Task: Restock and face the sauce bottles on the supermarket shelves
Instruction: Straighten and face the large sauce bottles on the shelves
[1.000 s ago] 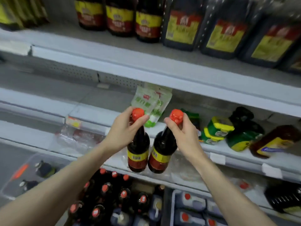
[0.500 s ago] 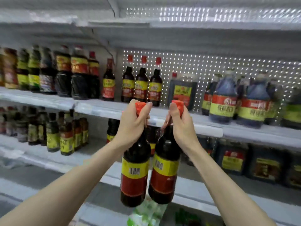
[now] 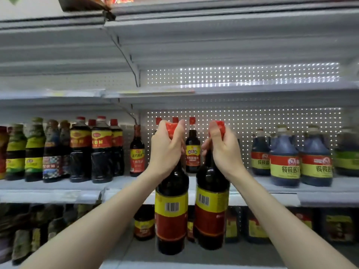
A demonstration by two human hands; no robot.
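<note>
Bright, backlit pegboard glints, blurred edges

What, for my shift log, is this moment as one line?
left hand: grips left bottle by neck | right hand: grips right bottle by neck | both bottles: upright, off shelf, barcodes facing camera

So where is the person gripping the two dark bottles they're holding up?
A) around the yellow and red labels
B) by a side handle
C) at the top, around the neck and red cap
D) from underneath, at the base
C: the left hand curls round the top of the left bottle and the right hand round the top of the right bottle, with labels and bases hanging free below.
</note>
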